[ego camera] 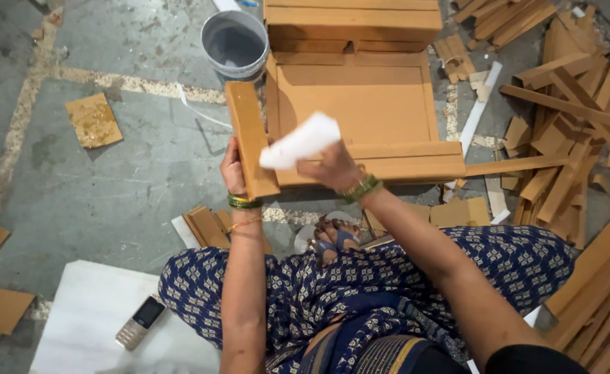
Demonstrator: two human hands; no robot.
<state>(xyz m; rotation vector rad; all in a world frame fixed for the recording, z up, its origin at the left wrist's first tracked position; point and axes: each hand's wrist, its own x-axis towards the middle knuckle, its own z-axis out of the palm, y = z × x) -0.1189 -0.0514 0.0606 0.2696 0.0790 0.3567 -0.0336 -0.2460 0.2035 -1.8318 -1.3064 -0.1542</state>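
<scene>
Brown fibreboard lies everywhere on the grey concrete floor [111,194], where a person sits cross-legged in blue patterned cloth. The left hand [233,173] is clenched around the lower end of a narrow board strip [251,138], held upright and tilted a little to the left, its top reaching near the bucket. The right hand [332,168] grips a white folded cloth [300,142], pressed against the strip's right face. Both wrists carry green bangles.

Just beyond the hands lies a shallow board tray [360,104], a flat panel framed by raised strips along its sides; its inside is bare board. Beyond it rests a thicker stacked board block [352,24]. Left of the block stands a grey plastic bucket [235,43]; its inside is shadowed and what it holds cannot be told.

To the right, a loose heap of board offcuts [568,118] sprawls across the floor, with longer strips continuing toward the lower right corner. A small square board piece [93,120] lies well apart on the left. Beside the left knee, a mobile phone [140,322] rests on a white sheet [90,312].
</scene>
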